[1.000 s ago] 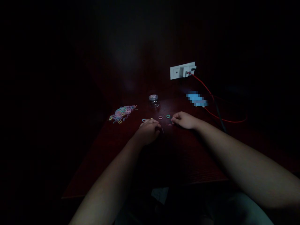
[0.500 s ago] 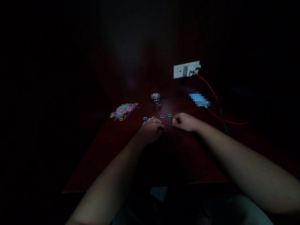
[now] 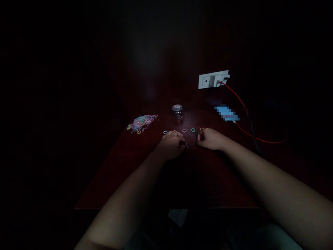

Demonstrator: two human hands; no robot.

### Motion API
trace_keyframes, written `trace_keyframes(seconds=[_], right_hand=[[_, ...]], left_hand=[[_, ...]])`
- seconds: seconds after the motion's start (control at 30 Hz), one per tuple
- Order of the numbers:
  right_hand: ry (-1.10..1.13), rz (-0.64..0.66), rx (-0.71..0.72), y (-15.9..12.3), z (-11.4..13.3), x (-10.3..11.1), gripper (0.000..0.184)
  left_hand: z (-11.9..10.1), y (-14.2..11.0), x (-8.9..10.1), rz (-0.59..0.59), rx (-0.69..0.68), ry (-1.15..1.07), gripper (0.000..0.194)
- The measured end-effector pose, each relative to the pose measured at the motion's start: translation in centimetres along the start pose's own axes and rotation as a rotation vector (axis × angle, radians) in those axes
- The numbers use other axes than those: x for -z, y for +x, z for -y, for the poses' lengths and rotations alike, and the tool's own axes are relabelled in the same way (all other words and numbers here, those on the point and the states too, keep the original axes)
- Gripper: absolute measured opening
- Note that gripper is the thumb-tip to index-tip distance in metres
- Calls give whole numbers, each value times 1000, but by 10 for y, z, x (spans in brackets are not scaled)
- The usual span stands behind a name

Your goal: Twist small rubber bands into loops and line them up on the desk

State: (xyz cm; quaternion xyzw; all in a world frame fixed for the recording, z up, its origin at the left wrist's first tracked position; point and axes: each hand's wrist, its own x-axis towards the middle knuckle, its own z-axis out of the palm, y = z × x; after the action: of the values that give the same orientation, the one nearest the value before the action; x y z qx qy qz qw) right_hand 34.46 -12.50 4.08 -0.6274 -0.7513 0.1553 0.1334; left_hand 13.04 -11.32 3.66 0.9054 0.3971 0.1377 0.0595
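Observation:
My left hand (image 3: 172,144) rests low over the table with its fingers curled. A thin pale-purple band (image 3: 186,144) sticks out from its fingertips. My right hand (image 3: 210,139) is pinched just to the right; whatever tiny thing its fingertips hold is too dark to make out. Beyond my hands runs a row of small ring-shaped hair ties: a blue one (image 3: 165,132), a yellow one (image 3: 174,131) partly behind my left hand, a pink one (image 3: 184,131) and a green one (image 3: 193,130). A pinkish hair tie (image 3: 202,129) shows at the edge of my right hand.
A heap of colourful hair ties and thin bands (image 3: 143,123) lies on the left of the dark red table (image 3: 117,173). A clear lidded jar (image 3: 178,111) stands behind the row. At right are a blurred-out phone (image 3: 227,113), a red cable (image 3: 247,133) and a wall socket (image 3: 206,80).
The whole view has shifted, so things appear slightly further right. My right hand has drawn back a little, and a pinkish hair tie now shows beside it. My left hand keeps its purple band.

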Motion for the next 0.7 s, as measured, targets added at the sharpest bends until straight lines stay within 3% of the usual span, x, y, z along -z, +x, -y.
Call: trace_keyframes(seconds=[0.3, 0.5, 0.7], right_hand=[[17, -4, -44, -3, 7, 0, 17], [43, 84, -79, -4, 6, 1, 30], [45, 78, -77, -1, 7, -5, 28]], left_hand=[[-3, 2, -5, -13, 2, -4, 26], [-6, 3, -6, -42, 23, -6, 21], [-7, 2, -6, -69, 43, -29, 18]])
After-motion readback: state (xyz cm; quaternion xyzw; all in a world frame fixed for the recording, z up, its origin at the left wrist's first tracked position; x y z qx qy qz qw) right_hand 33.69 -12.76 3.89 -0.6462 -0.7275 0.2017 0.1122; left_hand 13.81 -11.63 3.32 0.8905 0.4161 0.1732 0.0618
